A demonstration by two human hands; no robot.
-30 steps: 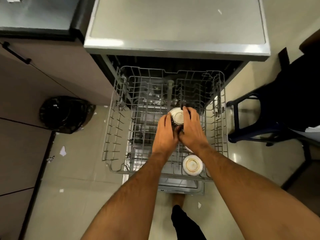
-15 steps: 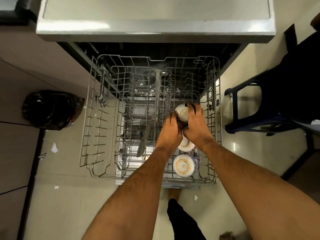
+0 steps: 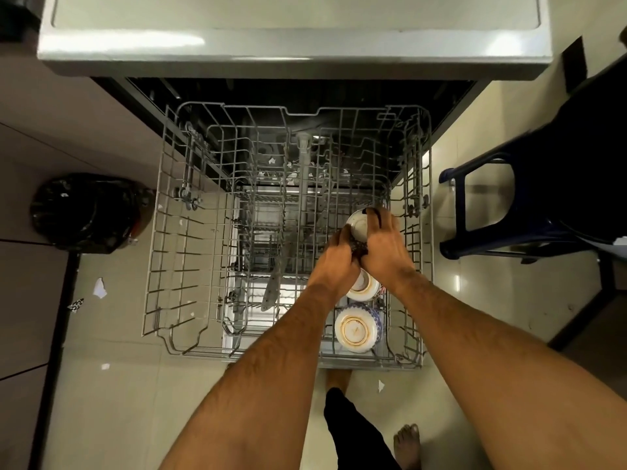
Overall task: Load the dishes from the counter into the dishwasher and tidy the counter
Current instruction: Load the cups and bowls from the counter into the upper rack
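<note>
Compared with the frame half a second ago, little is changed: the dark-patterned bowl (image 3: pixel 359 228) is still held by both hands over the right side of the pulled-out upper rack (image 3: pixel 159 232), and its pale base is still turned up toward twelve o'clock. The view is now set slightly lower, so less of the counter edge (image 3: pixel 291 59) is seen at twelve o'clock. The left hand (image 3: pixel 336 262) is curled against the bowl's near left wall, its fingertips hidden under the rim. The right hand (image 3: pixel 385 247) is wrapped over the bowl's right side, with fingers (image 3: pixel 375 217) hooked over the far edge.

The bowl is seen tilted, with a round white foot ring and a dark mottled outer wall. At six o'clock from it, two further bowls are stood in the same rack row: a white one with a gold band (image 3: pixel 363 288), partly covered by the wrists, and a blue-and-white one with a gold ring (image 3: pixel 356 330) nearest the rack's front rail. A black bin bag (image 3: pixel 84 212) is seen at nine o'clock, a dark stool (image 3: pixel 481 212) at three o'clock.
</note>
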